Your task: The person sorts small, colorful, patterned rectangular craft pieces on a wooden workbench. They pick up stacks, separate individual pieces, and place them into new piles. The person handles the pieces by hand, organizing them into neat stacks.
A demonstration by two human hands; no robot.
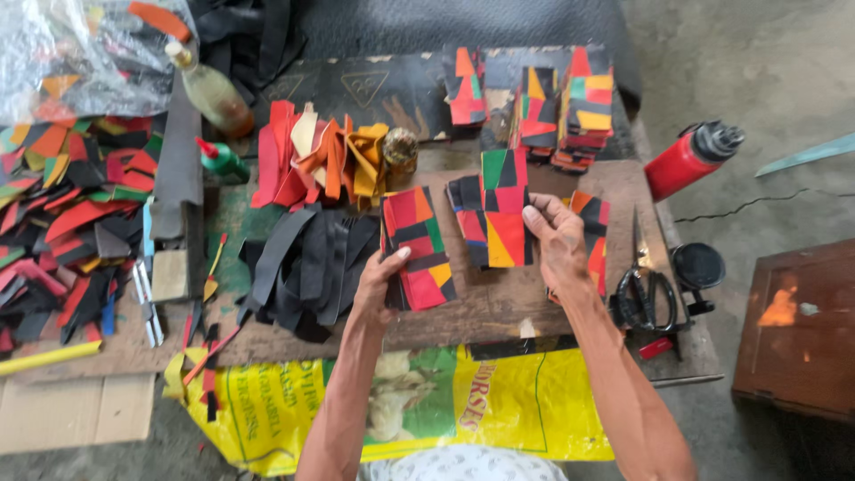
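My left hand point(376, 287) grips a small stack of rectangular patchwork panels point(417, 248) in red, black, green and orange, held just above the wooden board point(499, 307). My right hand point(557, 242) pinches another multicoloured patchwork panel point(503, 207) by its right edge, upright over a further panel lying on the board. More such panels point(591, 227) lie under my right wrist.
Stacks of finished panels point(583, 105) stand at the back. Black strips point(307, 263) and red and orange strips point(316, 165) lie left. Coloured scraps point(67, 214) fill the far left. Scissors point(643, 289), a red flask point(690, 158), two bottles point(212, 93) and a yellow sack point(499, 405) are nearby.
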